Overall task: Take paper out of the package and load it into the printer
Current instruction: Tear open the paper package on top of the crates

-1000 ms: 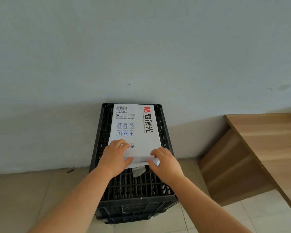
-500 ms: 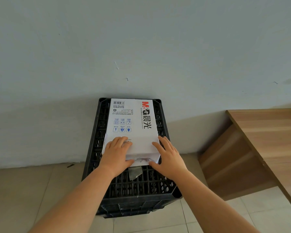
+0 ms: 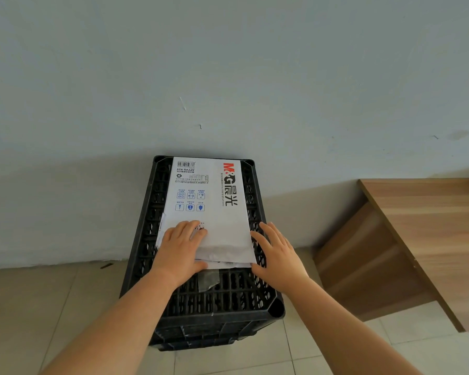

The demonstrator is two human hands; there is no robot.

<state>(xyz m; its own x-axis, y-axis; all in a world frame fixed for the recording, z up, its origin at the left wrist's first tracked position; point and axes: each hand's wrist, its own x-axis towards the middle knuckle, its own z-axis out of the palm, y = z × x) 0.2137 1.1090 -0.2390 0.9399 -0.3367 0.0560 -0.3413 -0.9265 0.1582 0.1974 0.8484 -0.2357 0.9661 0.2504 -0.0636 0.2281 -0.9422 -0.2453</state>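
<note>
A white paper package (image 3: 214, 201) with red and black lettering lies flat on top of a black plastic crate (image 3: 209, 301) against the wall. Its near end is torn and crumpled. My left hand (image 3: 182, 247) presses flat on the package's near left corner, thumb at the torn edge. My right hand (image 3: 276, 253) rests with spread fingers against the package's near right edge, partly on the crate top. A scrap of clear wrapping (image 3: 207, 280) lies on the crate just below the torn end. No printer is in view.
A wooden desk (image 3: 428, 217) stands to the right, its side panel reaching the tiled floor (image 3: 38, 307). A pale blue-grey wall (image 3: 228, 77) runs behind the crate.
My right hand has slid from the torn near end out to the package's right edge, fingers spread. The left hand stays pressed on the package. The view has shifted slightly.
</note>
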